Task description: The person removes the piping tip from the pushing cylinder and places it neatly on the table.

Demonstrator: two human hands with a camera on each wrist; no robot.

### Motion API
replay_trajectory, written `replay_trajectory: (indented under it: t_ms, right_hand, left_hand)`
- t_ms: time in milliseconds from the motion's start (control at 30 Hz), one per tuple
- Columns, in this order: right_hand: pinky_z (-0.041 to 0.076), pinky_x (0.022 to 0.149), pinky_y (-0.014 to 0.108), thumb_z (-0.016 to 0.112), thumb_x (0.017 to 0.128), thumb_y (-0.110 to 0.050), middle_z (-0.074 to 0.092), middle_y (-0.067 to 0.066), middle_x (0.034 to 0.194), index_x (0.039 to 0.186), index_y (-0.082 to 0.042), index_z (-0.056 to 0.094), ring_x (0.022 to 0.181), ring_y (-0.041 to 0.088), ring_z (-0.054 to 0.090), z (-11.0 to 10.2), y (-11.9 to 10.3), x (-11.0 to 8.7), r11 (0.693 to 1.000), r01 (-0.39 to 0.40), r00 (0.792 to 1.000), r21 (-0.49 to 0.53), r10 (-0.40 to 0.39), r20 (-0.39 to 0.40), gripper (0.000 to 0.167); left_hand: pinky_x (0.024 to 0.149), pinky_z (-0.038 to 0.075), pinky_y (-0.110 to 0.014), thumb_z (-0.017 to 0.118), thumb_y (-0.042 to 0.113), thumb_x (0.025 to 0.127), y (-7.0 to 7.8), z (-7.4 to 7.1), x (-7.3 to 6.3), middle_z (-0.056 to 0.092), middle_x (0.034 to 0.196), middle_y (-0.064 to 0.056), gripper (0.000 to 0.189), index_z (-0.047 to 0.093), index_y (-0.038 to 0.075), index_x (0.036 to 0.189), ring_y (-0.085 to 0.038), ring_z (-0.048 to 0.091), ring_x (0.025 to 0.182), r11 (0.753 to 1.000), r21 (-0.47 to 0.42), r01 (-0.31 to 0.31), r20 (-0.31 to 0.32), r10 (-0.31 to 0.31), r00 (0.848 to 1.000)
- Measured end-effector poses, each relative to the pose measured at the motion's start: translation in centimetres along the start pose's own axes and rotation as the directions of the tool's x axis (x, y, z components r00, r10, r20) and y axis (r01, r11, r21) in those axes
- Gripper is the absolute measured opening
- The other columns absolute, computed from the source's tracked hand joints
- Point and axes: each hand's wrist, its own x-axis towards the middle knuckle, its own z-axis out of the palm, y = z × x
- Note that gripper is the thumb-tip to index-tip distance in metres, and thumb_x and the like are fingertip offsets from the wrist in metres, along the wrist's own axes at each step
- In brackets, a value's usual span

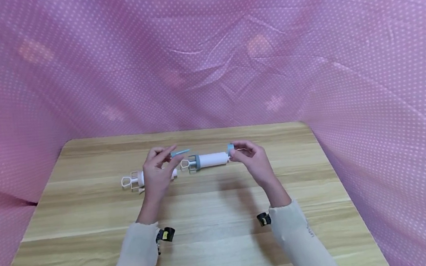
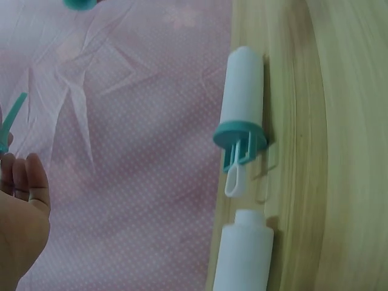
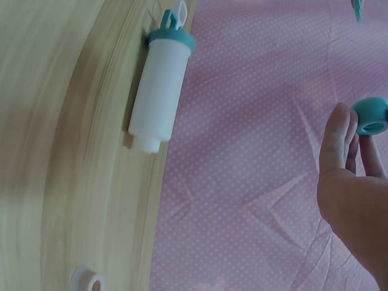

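My left hand pinches a slim, tapered teal nozzle between thumb and fingers, its tip pointing right. In my right hand, thumb and fingertips grip a short, round teal cap with an opening in it. Both pieces are held up above the table. Between the hands lies a white piston syringe with a teal collar and a white loop handle; its narrow outlet faces right. A second white syringe with a pale pinkish collar lies under my left hand, which partly hides it.
The wooden table has a pink dotted curtain behind it and at both sides. A small pale piece lies beside the second syringe. A pale ring-shaped part sits on the table in the right wrist view.
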Motion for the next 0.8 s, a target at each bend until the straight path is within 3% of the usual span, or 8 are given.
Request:
replay_trajectory:
  t_ms: [100, 333, 500, 633, 800]
  right_hand:
    - [0.058, 0.091, 0.038, 0.071, 0.094, -0.005, 0.063, 0.016, 0.110, 0.124, 0.010, 0.062, 0.093, 0.019, 0.067, -0.4, 0.1, 0.1, 1.000, -0.007, 1.000, -0.003, 0.007, -0.017, 0.034]
    - [0.058, 0.092, 0.038, 0.070, 0.095, -0.006, 0.062, 0.013, 0.110, 0.124, 0.010, 0.061, 0.093, 0.018, 0.067, -1.4, 0.6, 0.2, 1.000, -0.023, 0.999, -0.010, 0.023, -0.023, 0.034]
    - [0.057, 0.092, 0.037, 0.069, 0.097, -0.009, 0.061, 0.013, 0.111, 0.126, 0.009, 0.060, 0.095, 0.021, 0.067, -2.0, 0.9, 0.3, 0.999, -0.037, 0.999, -0.022, 0.036, -0.032, 0.035]
    - [0.058, 0.091, 0.038, 0.070, 0.096, -0.008, 0.061, 0.013, 0.111, 0.125, 0.010, 0.060, 0.095, 0.024, 0.067, -2.5, 1.4, 0.5, 0.998, -0.053, 0.998, -0.024, 0.052, -0.042, 0.035]
    - [0.059, 0.087, 0.035, 0.069, 0.097, -0.007, 0.061, 0.012, 0.108, 0.125, 0.011, 0.060, 0.090, 0.018, 0.066, -3.0, 2.4, 0.8, 0.997, -0.074, 0.994, -0.035, 0.071, -0.086, 0.035]
  left_hand:
    - [0.080, 0.053, -0.016, 0.080, -0.008, 0.081, -0.3, -0.6, 0.1, 0.056, 0.104, -0.004, 0.033, 0.071, -0.009, 0.113, -0.012, 0.055, 0.087, 1.000, 0.009, 0.003, -0.033, -0.003, 0.999]
    - [0.075, 0.051, -0.014, 0.081, -0.006, 0.081, -0.9, -1.7, 0.0, 0.059, 0.099, -0.015, 0.033, 0.072, -0.008, 0.113, -0.013, 0.057, 0.084, 0.997, 0.064, 0.032, -0.088, -0.026, 0.996]
    - [0.073, 0.051, -0.013, 0.081, -0.007, 0.080, -1.3, -2.6, -0.1, 0.062, 0.094, -0.005, 0.034, 0.070, -0.012, 0.112, -0.010, 0.056, 0.082, 0.996, 0.057, 0.070, -0.133, -0.062, 0.989]
    - [0.069, 0.051, -0.014, 0.082, -0.005, 0.081, -1.7, -3.5, -0.5, 0.063, 0.090, -0.011, 0.031, 0.067, -0.013, 0.106, -0.012, 0.056, 0.077, 0.994, 0.010, 0.104, -0.168, -0.101, 0.981]
    - [0.065, 0.050, -0.013, 0.083, -0.002, 0.081, -2.5, -4.6, -1.1, 0.063, 0.089, -0.015, 0.030, 0.067, -0.013, 0.103, -0.011, 0.056, 0.074, 0.988, 0.025, 0.153, -0.219, -0.144, 0.965]
